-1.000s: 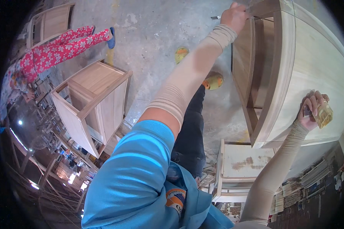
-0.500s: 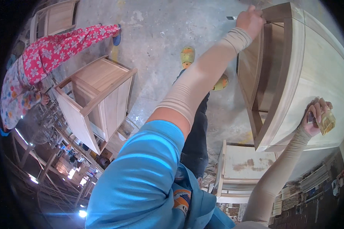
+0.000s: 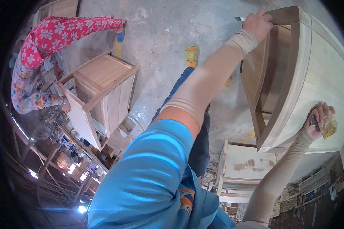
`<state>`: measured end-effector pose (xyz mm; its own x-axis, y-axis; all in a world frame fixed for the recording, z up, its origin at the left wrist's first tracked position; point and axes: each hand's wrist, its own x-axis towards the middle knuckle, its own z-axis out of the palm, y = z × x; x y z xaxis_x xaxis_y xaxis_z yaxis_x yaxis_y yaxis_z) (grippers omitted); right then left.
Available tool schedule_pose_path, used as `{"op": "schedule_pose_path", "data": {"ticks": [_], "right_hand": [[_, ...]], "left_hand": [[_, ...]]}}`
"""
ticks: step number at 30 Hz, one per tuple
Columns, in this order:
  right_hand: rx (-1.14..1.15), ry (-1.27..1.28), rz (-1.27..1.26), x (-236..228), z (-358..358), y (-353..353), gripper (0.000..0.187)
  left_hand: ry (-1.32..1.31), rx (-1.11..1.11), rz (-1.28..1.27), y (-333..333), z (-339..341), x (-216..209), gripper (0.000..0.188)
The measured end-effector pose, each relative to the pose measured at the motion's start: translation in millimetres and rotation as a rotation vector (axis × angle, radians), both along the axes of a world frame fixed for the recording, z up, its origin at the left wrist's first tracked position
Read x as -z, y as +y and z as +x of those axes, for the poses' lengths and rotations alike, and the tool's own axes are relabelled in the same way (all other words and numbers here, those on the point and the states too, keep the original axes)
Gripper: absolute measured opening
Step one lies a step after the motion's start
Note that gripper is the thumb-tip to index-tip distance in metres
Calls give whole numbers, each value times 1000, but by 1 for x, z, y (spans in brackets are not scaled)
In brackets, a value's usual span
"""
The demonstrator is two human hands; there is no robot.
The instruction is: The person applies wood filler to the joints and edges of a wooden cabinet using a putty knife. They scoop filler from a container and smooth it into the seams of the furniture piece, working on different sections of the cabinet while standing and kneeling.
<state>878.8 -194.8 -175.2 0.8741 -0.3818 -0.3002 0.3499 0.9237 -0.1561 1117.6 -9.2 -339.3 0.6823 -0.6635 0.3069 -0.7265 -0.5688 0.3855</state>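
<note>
My left hand (image 3: 258, 25), at the upper right, is closed around a small flat-bladed scraper (image 3: 239, 18). Only the blade tip shows. Its fingers are at the top corner of a pale wooden cabinet frame (image 3: 290, 76); I cannot tell whether they touch it. My right hand (image 3: 318, 121) is over the cabinet's broad side panel (image 3: 325, 84), fingers curled round a crumpled, translucent yellowish plastic bag (image 3: 329, 128). A small dark piece (image 3: 313, 121) shows in the same hand. Tan sleeves cover both forearms.
Another open wooden cabinet (image 3: 116, 95) stands left, with a person in floral clothes (image 3: 36, 68) beside it, one hand on its edge. A stained white cabinet (image 3: 250, 162) sits below mine. My yellow clog (image 3: 192, 55) is on the concrete floor (image 3: 156, 34). Stacked wood (image 3: 292, 198) lies lower right.
My left hand has moved slightly right and down with the scraper. The right hand keeps its hold on the bag. The other person has reached to the left cabinet's edge.
</note>
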Motion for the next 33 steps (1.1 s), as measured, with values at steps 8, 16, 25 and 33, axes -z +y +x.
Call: {"op": "schedule_pose_path", "data": {"ticks": [8, 16, 25, 33], "right_hand": [[-11, 7, 1, -4, 4, 4, 13], [-1, 4, 21, -4, 7, 7, 11], [16, 21, 21, -6, 9, 8, 10], [1, 30, -25, -6, 8, 8, 11]], "left_hand": [[117, -44, -114, 7, 6, 12, 20], [79, -76, -198, -7, -2, 14, 16], [62, -114, -151, -10, -2, 15, 13], [52, -111, -128, -11, -10, 20, 14]]}}
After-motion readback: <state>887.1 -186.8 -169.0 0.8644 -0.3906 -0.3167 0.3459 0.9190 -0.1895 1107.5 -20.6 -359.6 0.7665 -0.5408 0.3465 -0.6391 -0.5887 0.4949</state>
